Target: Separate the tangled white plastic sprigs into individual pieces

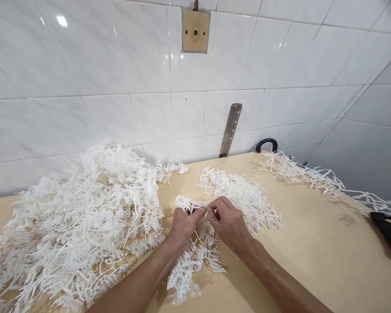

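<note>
My left hand (183,228) is closed on a white branched plastic sprig (183,202), which sticks out beyond the thumb and fingers. My right hand (228,222) is closed in a pinch close by the left thumb, at the sprig's right end. Whatever its fingertips hold is too small to make out. Below both hands lie more loose white sprigs (187,269), partly hidden by the left wrist. Just past the right hand is a flat heap of similar sprigs (241,195).
A large pile of white sprigs (94,217) covers the table's left side. Stringy white strands (312,178) run along the right back edge of the tan table (312,261). A metal strip (230,130) leans on the tiled wall. Black objects (389,232) sit at the right edge.
</note>
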Motion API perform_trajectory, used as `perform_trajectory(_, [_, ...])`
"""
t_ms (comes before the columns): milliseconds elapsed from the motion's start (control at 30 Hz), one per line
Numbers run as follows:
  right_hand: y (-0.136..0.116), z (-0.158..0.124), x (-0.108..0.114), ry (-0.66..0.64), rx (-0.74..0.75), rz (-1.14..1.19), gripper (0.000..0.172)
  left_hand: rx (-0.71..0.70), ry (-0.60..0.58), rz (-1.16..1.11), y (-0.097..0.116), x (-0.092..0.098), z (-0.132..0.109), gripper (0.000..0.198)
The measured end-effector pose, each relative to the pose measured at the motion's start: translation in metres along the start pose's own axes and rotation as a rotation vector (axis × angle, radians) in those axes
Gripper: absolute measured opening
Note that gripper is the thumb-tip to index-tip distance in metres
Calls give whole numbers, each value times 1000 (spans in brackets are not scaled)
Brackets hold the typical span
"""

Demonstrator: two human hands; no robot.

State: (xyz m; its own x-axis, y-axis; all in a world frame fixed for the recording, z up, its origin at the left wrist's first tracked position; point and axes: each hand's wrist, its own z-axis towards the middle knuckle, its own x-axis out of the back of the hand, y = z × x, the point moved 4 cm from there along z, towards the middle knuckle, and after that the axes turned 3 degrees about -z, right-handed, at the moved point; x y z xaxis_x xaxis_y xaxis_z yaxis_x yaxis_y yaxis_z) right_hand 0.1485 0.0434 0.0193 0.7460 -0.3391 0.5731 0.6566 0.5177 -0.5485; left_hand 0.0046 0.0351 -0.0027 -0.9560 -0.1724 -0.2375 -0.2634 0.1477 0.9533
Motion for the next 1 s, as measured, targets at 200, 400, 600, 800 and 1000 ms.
perform_trajectory(200, [45, 10, 28, -15, -472, -54, 26, 33, 18, -6, 2, 3, 0, 45])
perform_trajectory(400, [40, 6, 36, 80, -332, -157, 15, 90, 29, -54, 1, 5, 6, 50])
perform_trajectory(600, [-6, -7, 13, -1, -4, 69, 15, 140, -33, -105, -1, 3, 5, 44])
perform_trajectory(800, [-9, -14, 0, -64, -62, 104, 14, 62, -57, -40, -1, 2, 5, 52])
perform_trajectory(1000, [-7, -15, -3, -56, -101, 114, 17, 43, -63, -42, -1, 1, 4, 51])
